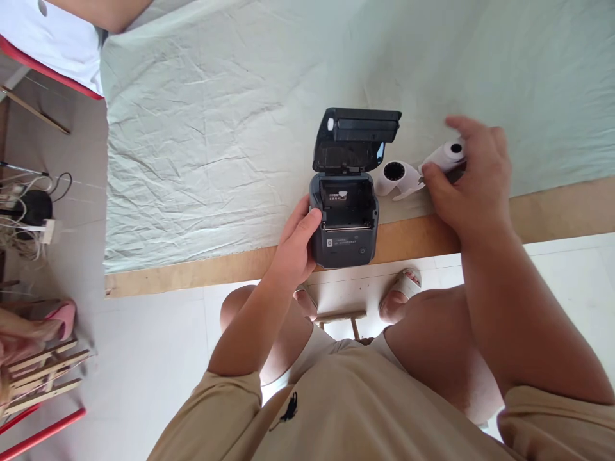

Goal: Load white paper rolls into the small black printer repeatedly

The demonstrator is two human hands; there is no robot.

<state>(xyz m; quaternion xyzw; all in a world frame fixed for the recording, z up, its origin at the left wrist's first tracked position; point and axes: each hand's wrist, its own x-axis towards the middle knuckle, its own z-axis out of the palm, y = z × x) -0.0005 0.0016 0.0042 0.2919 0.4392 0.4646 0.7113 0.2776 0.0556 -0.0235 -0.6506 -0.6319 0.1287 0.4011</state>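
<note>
My left hand (298, 242) is closed around the left side of a dark portable label printer (343, 250) at the table's front edge. Its lid (358, 137) is swung up, and the paper bay inside shows no roll. To the printer's right stands a white paper roll (406, 178) with a dark core and a loose strip at its foot. My right hand (480, 173) is over a second white roll (442, 157), its thumb at the roll's near left side and the index finger stretched out beyond it. The palm hides part of this roll.
A wrinkled pale green cloth (216, 128) covers the table, leaving a wooden front edge (192, 272) bare. Another person's arm (106, 13) reaches in at top left. Tangled cables (29, 221) and a wooden rack (45, 378) are on the left. A small stool (341, 317) is under the table.
</note>
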